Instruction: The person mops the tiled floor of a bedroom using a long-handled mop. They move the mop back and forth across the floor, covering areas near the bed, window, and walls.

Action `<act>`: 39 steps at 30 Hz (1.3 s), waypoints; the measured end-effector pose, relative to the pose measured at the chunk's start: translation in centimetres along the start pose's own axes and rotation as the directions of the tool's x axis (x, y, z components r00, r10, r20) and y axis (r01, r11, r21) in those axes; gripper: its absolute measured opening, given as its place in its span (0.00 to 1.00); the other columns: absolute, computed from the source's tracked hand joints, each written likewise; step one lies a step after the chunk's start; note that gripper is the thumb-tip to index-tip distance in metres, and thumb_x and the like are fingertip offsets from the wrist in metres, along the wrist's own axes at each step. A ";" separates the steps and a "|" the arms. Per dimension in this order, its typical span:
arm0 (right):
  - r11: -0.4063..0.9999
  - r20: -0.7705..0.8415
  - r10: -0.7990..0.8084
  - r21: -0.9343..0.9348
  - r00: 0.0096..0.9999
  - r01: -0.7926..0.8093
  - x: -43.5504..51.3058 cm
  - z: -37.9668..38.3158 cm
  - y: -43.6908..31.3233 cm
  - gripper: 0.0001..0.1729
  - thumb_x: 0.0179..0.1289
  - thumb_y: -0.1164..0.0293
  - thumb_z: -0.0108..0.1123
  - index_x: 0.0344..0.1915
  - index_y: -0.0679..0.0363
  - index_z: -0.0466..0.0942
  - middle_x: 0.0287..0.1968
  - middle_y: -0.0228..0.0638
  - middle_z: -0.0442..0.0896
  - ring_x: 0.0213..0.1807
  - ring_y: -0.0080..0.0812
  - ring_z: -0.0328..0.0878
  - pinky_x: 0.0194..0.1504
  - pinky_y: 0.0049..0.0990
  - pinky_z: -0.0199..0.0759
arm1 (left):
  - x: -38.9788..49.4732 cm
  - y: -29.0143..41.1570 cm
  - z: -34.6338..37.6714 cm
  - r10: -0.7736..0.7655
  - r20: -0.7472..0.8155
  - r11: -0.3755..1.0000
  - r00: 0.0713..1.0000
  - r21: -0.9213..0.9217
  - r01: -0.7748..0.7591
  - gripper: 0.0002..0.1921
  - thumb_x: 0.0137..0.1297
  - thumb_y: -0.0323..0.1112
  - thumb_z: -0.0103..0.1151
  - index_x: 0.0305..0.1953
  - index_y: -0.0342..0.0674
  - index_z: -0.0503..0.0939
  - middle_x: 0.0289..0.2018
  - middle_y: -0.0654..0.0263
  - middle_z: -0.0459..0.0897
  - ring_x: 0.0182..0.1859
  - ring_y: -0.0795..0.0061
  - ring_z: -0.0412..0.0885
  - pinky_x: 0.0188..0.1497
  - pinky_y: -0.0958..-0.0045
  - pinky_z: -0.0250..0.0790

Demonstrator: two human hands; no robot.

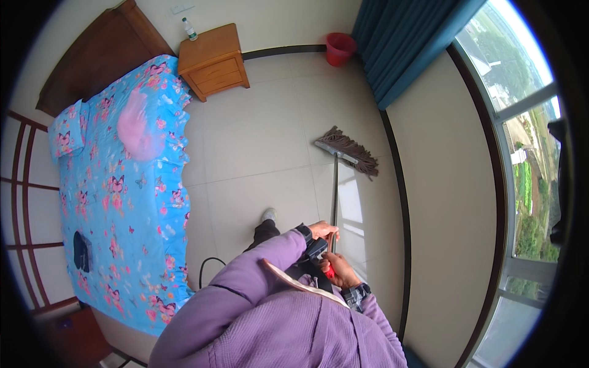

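Observation:
Both my hands hold the long handle of a flat dust mop [335, 198]. My left hand [324, 229] grips the metal pole a little farther up, towards the mop head. Close to my body, my right hand [339, 270] is closed around the pole's red end grip [329, 271]. The mop head [349, 151], with grey-brown yarn strands, lies on the tiled floor [257, 138] ahead of me, near the wall on the right. Dark straps and devices sit on both wrists.
A bed with a blue butterfly-print sheet [152, 193] stands at left, beside a wooden nightstand [211, 55] bearing a plastic bottle [189, 29]. A red bucket [340, 48] stands by the teal curtain [405, 41]. A dark skirting board [399, 198] edges the right wall.

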State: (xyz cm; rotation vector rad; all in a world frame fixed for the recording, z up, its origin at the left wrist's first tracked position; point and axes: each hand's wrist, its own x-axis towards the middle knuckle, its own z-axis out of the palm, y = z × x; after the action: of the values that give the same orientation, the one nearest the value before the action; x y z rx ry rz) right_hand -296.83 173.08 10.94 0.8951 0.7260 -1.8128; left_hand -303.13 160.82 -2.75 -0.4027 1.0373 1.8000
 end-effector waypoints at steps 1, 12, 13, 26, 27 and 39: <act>0.989 -0.028 -0.006 -0.148 1.000 0.002 0.6 1.9 -0.1 0.07 0.64 0.76 0.43 0.28 0.64 0.65 0.21 0.29 0.68 0.18 0.19 0.65 0.18 0.18 0.63 | -1.4 0.6 -1.8 -0.011 0.038 0.999 0.999 -0.042 0.013 0.12 0.69 0.39 0.48 0.38 0.37 0.76 0.33 0.66 0.81 0.37 0.74 0.79 0.35 0.75 0.68; 0.398 -0.082 0.245 -0.900 0.966 -0.178 12.1 17.6 0.8 0.11 0.63 0.68 0.52 0.34 0.67 0.71 0.22 0.29 0.73 0.20 0.20 0.69 0.20 0.18 0.63 | -14.9 -0.3 -19.8 0.144 -0.173 0.687 0.974 -0.691 -0.225 0.10 0.67 0.34 0.50 0.40 0.33 0.73 0.41 0.57 0.79 0.48 0.66 0.78 0.54 0.67 0.70; 0.366 -0.115 0.225 -0.910 0.968 -0.193 13.9 18.7 1.5 0.11 0.63 0.68 0.52 0.31 0.66 0.70 0.21 0.29 0.72 0.19 0.20 0.68 0.20 0.18 0.63 | -15.8 -0.6 -21.1 0.191 -0.238 0.660 0.952 -0.687 -0.304 0.10 0.68 0.35 0.49 0.41 0.32 0.73 0.41 0.57 0.79 0.48 0.66 0.78 0.55 0.67 0.70; 0.051 -0.011 0.312 -0.998 0.950 -0.028 19.4 19.7 0.2 0.14 0.56 0.67 0.54 0.19 0.64 0.72 0.15 0.32 0.72 0.14 0.24 0.69 0.16 0.24 0.61 | -18.7 -1.9 -24.1 -0.030 -0.349 0.428 0.937 -0.852 -0.303 0.15 0.71 0.36 0.40 0.48 0.28 0.67 0.48 0.52 0.75 0.54 0.60 0.74 0.60 0.59 0.65; 0.085 -0.056 0.313 -0.993 0.948 -0.087 19.0 18.9 -0.5 0.13 0.57 0.68 0.53 0.20 0.63 0.71 0.15 0.31 0.71 0.14 0.22 0.68 0.16 0.24 0.60 | -17.9 -1.5 -23.6 -0.052 -0.325 0.490 0.944 -0.833 -0.259 0.16 0.71 0.35 0.39 0.49 0.27 0.66 0.48 0.51 0.75 0.54 0.59 0.73 0.61 0.59 0.64; 0.684 -0.247 0.029 -0.702 0.969 -0.200 0.5 6.7 -10.0 0.11 0.61 0.71 0.57 0.25 0.65 0.70 0.17 0.30 0.70 0.14 0.19 0.63 0.15 0.18 0.55 | 0.0 3.0 -9.6 -0.222 0.224 0.848 0.949 -0.437 0.301 0.14 0.69 0.32 0.40 0.48 0.26 0.66 0.49 0.49 0.74 0.52 0.57 0.75 0.53 0.60 0.70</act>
State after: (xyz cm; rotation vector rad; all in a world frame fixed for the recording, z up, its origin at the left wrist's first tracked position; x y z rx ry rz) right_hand -307.92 171.22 15.19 0.5719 1.3735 -1.1390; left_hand -307.38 152.71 -6.87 -0.6432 0.3949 1.7843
